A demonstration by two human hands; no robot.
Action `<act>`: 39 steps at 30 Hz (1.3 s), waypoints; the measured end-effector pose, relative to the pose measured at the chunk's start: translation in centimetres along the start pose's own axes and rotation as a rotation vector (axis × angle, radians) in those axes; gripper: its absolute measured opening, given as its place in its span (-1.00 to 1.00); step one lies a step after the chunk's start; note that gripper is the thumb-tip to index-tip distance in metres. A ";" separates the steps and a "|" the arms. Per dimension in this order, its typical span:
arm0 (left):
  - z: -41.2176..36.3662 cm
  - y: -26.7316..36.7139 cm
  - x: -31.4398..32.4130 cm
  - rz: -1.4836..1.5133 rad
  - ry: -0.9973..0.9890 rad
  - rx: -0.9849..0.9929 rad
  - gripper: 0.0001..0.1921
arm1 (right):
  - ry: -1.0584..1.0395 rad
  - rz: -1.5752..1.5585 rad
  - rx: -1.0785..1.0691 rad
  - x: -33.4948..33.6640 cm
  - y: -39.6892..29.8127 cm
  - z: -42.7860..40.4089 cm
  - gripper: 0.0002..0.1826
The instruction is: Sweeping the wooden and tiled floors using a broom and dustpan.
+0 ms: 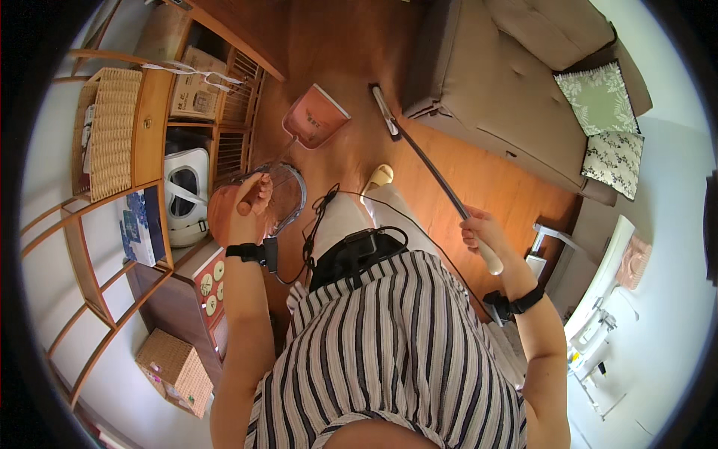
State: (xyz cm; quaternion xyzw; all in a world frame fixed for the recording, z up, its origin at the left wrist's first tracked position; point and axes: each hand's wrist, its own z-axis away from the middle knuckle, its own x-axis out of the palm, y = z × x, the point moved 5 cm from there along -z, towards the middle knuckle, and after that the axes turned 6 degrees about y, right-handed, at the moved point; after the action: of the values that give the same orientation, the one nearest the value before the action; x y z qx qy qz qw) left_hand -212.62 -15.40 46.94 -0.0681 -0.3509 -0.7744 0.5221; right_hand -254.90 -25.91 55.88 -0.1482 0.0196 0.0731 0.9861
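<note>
My right hand (478, 229) grips the pale end of a long broom handle (429, 165). The broom head (385, 111), dark with a white strip, rests on the wooden floor ahead, left of the sofa. My left hand (257, 195) is closed around the handle of a long-handled dustpan, whose rounded end shows at the wrist. The pink dustpan pan (316, 117) lies left of the broom head, a short gap apart, its pale lip facing the upper right. Beneath my left hand is a round pink and clear object (289, 193) with a grey rim, partly hidden.
A brown sofa (505, 95) with two cushions stands at the upper right. Wooden shelves (147, 124) line the left, holding a wicker basket (115, 134), a cardboard box (196, 84) and a white appliance (186, 196). A black cable (392, 209) loops across my legs.
</note>
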 end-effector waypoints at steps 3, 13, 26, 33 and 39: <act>-5.4 2.1 -4.8 0.040 -0.083 -0.129 -0.88 | -0.029 0.056 0.014 0.4 -1.6 0.9 -0.52; -13.0 5.3 -4.1 -0.266 0.148 -0.404 -0.88 | -0.084 -0.211 0.162 6.9 3.7 3.5 -0.64; -17.4 8.3 -8.0 -0.138 0.210 -0.503 -0.89 | -0.394 -0.817 0.235 15.3 4.3 4.1 -0.74; -15.2 9.5 -11.4 0.239 0.222 -0.552 -0.86 | -0.190 -0.351 0.038 15.9 2.3 6.0 -0.56; -14.4 9.9 -13.6 0.487 0.223 -0.496 -0.82 | -0.106 -0.319 -0.045 16.8 -1.8 4.4 -0.63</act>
State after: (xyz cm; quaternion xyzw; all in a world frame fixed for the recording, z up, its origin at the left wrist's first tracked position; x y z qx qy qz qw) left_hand -194.30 -15.98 34.49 -0.1894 -0.0667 -0.6916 0.6938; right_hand -237.91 -24.00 59.61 -0.1675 -0.0576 -0.0761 0.9812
